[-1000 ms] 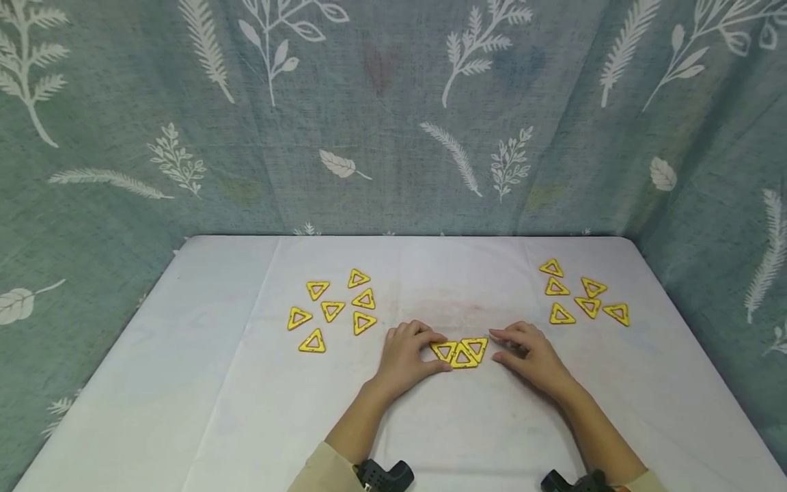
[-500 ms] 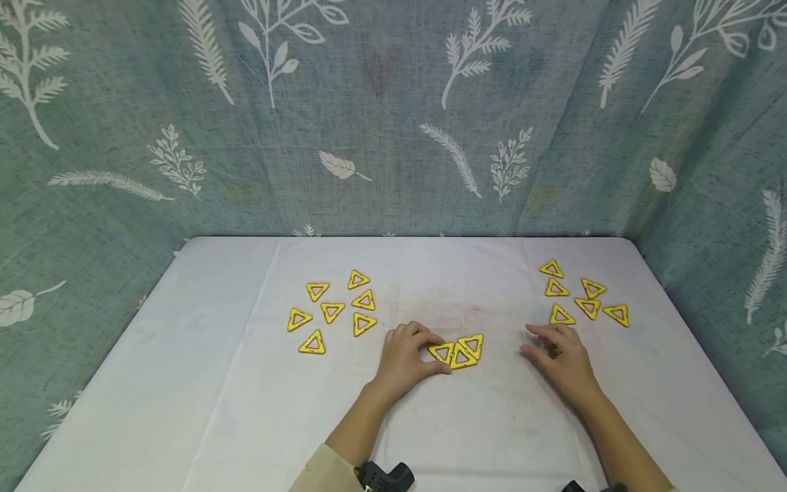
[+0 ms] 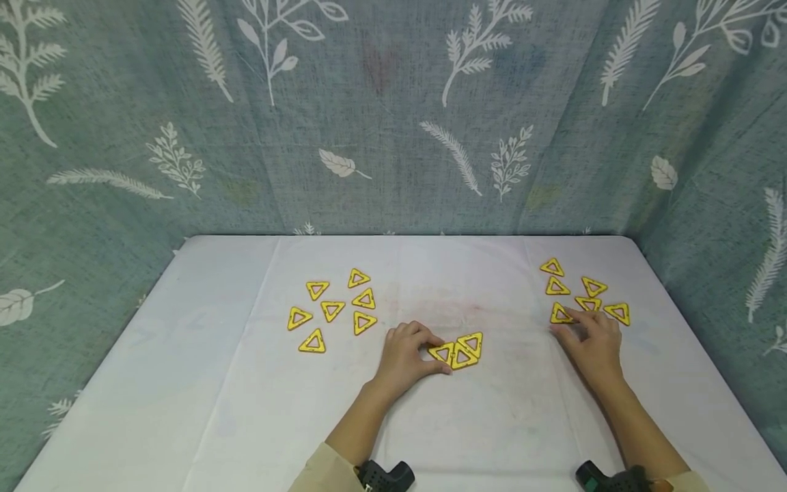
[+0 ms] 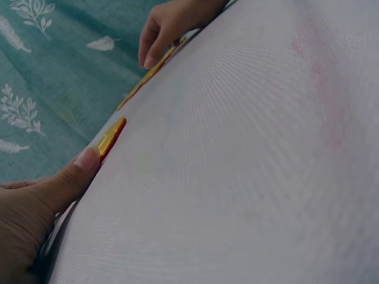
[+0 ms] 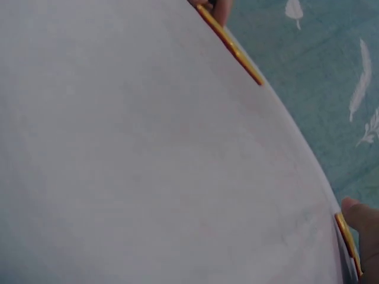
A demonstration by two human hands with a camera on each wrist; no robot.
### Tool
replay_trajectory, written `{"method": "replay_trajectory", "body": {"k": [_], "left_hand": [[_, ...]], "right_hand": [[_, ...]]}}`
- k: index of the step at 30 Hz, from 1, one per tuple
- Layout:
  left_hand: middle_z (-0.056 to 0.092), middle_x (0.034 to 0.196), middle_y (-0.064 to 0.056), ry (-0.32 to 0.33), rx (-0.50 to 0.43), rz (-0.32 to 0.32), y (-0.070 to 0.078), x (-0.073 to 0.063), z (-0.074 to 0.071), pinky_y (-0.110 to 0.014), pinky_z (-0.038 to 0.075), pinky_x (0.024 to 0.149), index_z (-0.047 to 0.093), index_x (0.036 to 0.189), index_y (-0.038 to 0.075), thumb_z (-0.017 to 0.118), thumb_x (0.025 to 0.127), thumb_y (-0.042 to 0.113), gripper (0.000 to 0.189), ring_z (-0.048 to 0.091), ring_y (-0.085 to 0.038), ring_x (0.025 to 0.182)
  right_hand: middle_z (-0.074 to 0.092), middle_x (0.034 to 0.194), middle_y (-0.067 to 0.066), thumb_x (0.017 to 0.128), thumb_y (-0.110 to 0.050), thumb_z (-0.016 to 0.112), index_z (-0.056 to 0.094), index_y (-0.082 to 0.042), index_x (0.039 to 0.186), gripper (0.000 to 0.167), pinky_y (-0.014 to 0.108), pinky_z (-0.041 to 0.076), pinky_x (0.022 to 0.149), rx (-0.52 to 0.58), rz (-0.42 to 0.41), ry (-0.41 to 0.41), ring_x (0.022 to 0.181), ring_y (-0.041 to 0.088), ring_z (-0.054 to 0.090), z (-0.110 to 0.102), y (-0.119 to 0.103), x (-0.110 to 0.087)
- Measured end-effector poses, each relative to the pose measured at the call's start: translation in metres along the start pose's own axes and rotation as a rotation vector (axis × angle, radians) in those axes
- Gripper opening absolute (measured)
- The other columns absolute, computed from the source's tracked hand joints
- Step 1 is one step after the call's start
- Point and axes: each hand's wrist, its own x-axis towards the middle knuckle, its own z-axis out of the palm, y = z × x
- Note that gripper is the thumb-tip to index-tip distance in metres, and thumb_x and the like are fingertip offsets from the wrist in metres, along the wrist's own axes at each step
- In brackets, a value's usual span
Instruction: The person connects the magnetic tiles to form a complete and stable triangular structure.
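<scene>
Three yellow triangle tiles with open centres lie edge to edge in a row mid-table. My left hand (image 3: 402,355) pinches the leftmost tile (image 3: 441,346) between thumb and fingers; the left wrist view shows the thumb on that tile's edge (image 4: 111,139). Beside it are the middle tile (image 3: 464,365) and the right tile (image 3: 472,337). My right hand (image 3: 593,348) is at the right-hand group, thumb and forefinger on either side of its nearest yellow triangle tile (image 3: 555,314), which lies on the cloth. That hand partly covers another tile (image 3: 588,301) behind it.
Several loose yellow tiles, among them one tile (image 3: 312,349), lie spread at the left. More tiles, including one (image 3: 617,313) at the far right, lie around my right hand. A white cloth (image 3: 246,424) covers the table, and a patterned curtain (image 3: 393,137) hangs behind.
My right hand has moved right from the joined row to the right-hand group and taken hold of a tile there. The row's right tile has tilted slightly. My left hand has stayed put.
</scene>
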Motion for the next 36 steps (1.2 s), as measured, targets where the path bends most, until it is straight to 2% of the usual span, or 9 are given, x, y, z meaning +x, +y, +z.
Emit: {"method": "replay_trajectory", "body": {"k": [6,11,14,18,22,27,32,36], "left_hand": [[0.059,0.098,0.008,-0.024,0.018,0.023,-0.001,0.0,-0.002,-0.031,0.034,0.08,0.072,0.107,0.024,0.081,0.063,0.047,0.05,0.051,-0.01,0.089],[0.056,0.102,0.007,-0.071,0.031,0.018,-0.002,0.0,-0.002,-0.032,0.032,0.082,0.069,0.115,0.027,0.076,0.07,0.049,0.051,0.048,-0.01,0.09],[0.055,0.101,0.007,-0.079,0.03,0.01,-0.002,0.0,-0.002,-0.032,0.032,0.082,0.07,0.113,0.027,0.076,0.071,0.048,0.047,0.047,-0.01,0.09],[0.055,0.099,0.007,-0.068,0.018,0.0,-0.002,0.0,-0.002,-0.032,0.031,0.081,0.072,0.11,0.025,0.077,0.07,0.049,0.046,0.047,-0.01,0.089],[0.056,0.097,0.008,-0.06,0.014,0.0,-0.003,0.001,-0.001,-0.031,0.031,0.08,0.073,0.107,0.024,0.077,0.068,0.048,0.046,0.047,-0.009,0.087],[0.057,0.096,0.008,-0.055,0.003,0.015,-0.004,0.001,-0.002,-0.03,0.032,0.079,0.074,0.105,0.023,0.077,0.069,0.043,0.042,0.046,-0.009,0.085],[0.058,0.096,0.009,-0.057,-0.012,0.005,-0.003,0.0,-0.003,-0.03,0.034,0.08,0.074,0.105,0.024,0.077,0.071,0.044,0.039,0.047,-0.008,0.085],[0.058,0.096,0.009,-0.048,-0.018,0.001,-0.003,0.0,-0.002,-0.03,0.034,0.081,0.074,0.105,0.024,0.077,0.071,0.044,0.04,0.048,-0.009,0.086]], "right_hand": [[0.05,0.108,0.022,0.081,-0.018,0.075,0.063,0.003,0.116,0.042,0.054,0.025,0.09,0.009,0.093,-0.074,0.105,0.041,0.04,-0.003,0.005,0.007],[0.047,0.114,0.025,0.086,-0.025,0.07,0.06,0.004,0.12,0.046,0.057,0.023,0.093,-0.074,0.144,-0.126,0.109,0.043,0.038,-0.002,0.003,0.01],[0.048,0.113,0.025,0.087,-0.025,0.069,0.061,0.004,0.118,0.044,0.057,0.024,0.092,-0.118,0.131,-0.123,0.108,0.042,0.039,0.0,0.001,0.011],[0.051,0.103,0.022,0.084,-0.017,0.071,0.066,0.005,0.111,0.035,0.054,0.027,0.086,-0.116,0.095,-0.091,0.096,0.039,0.042,0.002,0.0,0.011],[0.051,0.099,0.02,0.083,-0.016,0.073,0.067,0.005,0.108,0.033,0.05,0.027,0.081,-0.105,0.11,-0.095,0.091,0.035,0.043,0.004,-0.001,0.008],[0.051,0.1,0.019,0.083,-0.018,0.073,0.067,0.004,0.109,0.035,0.048,0.026,0.08,-0.092,0.13,-0.118,0.091,0.034,0.043,0.004,-0.004,0.004],[0.054,0.098,0.021,0.08,-0.015,0.075,0.068,0.006,0.106,0.033,0.053,0.026,0.083,-0.058,0.069,-0.112,0.091,0.036,0.045,0.005,-0.009,0.0],[0.055,0.095,0.019,0.078,-0.014,0.077,0.07,0.004,0.103,0.032,0.051,0.025,0.082,-0.039,0.048,-0.115,0.09,0.034,0.046,0.008,-0.014,-0.004]]}}
